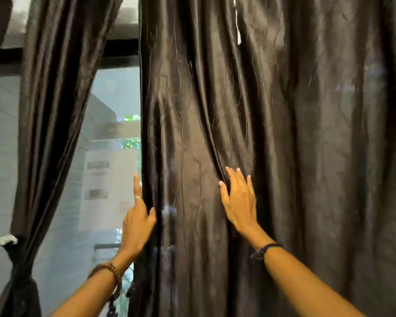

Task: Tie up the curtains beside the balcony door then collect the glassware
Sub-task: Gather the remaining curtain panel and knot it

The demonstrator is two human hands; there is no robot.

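Dark satin right curtain [272, 122] hanging loose, left hand [136, 221] pinching its edge, right hand [239, 202] spread flat on folds, left curtain [53, 110] tied back, glass door [110, 156] between.

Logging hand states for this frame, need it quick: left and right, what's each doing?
Left hand: grips the inner edge of the right curtain, thumb curled over the fabric, index finger straight.
Right hand: open, fingers spread flat against the same curtain.
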